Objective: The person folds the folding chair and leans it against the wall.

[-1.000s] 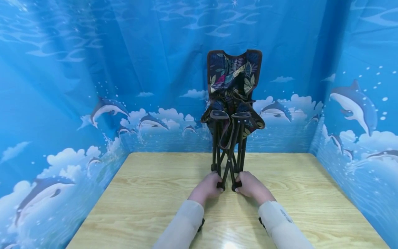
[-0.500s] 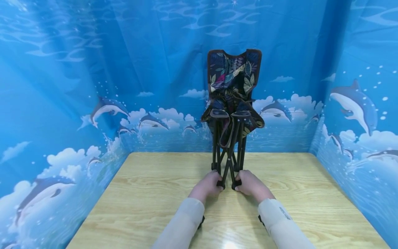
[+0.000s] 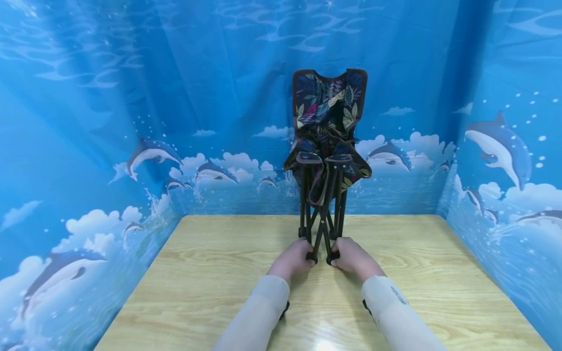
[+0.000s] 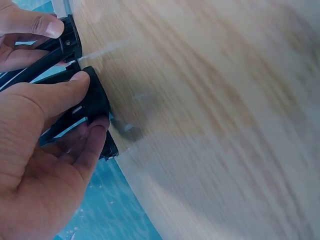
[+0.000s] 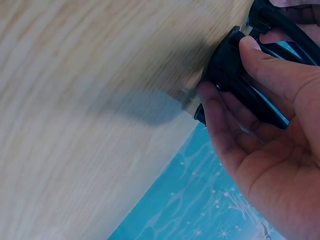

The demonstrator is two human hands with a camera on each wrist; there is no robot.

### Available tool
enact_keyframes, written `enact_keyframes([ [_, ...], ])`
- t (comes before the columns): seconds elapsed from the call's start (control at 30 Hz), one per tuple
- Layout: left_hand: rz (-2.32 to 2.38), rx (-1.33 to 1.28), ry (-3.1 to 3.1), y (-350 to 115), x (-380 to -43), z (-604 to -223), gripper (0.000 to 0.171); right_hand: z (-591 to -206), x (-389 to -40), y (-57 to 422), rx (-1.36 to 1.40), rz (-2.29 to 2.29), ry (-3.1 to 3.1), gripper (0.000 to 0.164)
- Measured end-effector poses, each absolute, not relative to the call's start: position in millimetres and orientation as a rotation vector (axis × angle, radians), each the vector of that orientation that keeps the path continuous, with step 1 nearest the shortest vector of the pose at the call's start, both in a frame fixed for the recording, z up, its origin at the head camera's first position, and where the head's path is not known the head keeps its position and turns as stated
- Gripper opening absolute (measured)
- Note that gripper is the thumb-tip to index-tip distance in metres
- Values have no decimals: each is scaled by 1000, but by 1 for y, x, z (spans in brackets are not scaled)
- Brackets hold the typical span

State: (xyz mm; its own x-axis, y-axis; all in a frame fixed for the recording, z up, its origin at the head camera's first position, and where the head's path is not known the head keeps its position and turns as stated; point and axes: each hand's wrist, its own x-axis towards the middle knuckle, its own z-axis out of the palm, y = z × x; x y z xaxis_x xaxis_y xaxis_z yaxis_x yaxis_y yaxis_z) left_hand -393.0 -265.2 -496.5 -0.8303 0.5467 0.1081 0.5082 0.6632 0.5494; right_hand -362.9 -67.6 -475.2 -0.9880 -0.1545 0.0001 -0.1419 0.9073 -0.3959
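Note:
A folding chair (image 3: pixel 330 105) stands upright and mostly folded on the wooden table (image 3: pixel 210 292), its dark leaf-print fabric bunched above crossed black legs. In the head view my left hand (image 3: pixel 295 258) grips the foot of the near left leg. The left wrist view shows its thumb and fingers around that black plastic foot (image 4: pixel 95 102). My right hand (image 3: pixel 352 258) holds the foot of the near right leg, and the right wrist view has thumb and fingers pinching this foot (image 5: pixel 222 62). The two held feet are a small gap apart. The far feet are partly hidden behind the hands.
A blue sea-print curtain (image 3: pixel 232 97) with dolphins hangs behind the table and along both sides. The chair's back is close to the rear curtain. Bare wood lies to the left and right of the arms.
Both hands and the feet they hold have shifted slightly away from me, toward the back. The chair's fabric has moved up a little and its top slightly left. Both grips stay the same.

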Motion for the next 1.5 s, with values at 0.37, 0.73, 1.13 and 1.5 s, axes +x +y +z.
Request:
enact_keyframes([
  [0.37,905,942,2823,-262,-400,-496,10,-476,-373,-68,-170,-579,3041,17],
  [0.73,945,917,2837,-261,-402,-497,12,-477,-377,-69,-140,-608,3022,14],
  [1.13,944,871,2857,-259,-405,-497,7,-479,-385,-72,-102,-593,3021,16],
  [1.5,885,845,2880,-256,-407,-499,19,-480,-388,-74,-75,-616,3025,20],
])
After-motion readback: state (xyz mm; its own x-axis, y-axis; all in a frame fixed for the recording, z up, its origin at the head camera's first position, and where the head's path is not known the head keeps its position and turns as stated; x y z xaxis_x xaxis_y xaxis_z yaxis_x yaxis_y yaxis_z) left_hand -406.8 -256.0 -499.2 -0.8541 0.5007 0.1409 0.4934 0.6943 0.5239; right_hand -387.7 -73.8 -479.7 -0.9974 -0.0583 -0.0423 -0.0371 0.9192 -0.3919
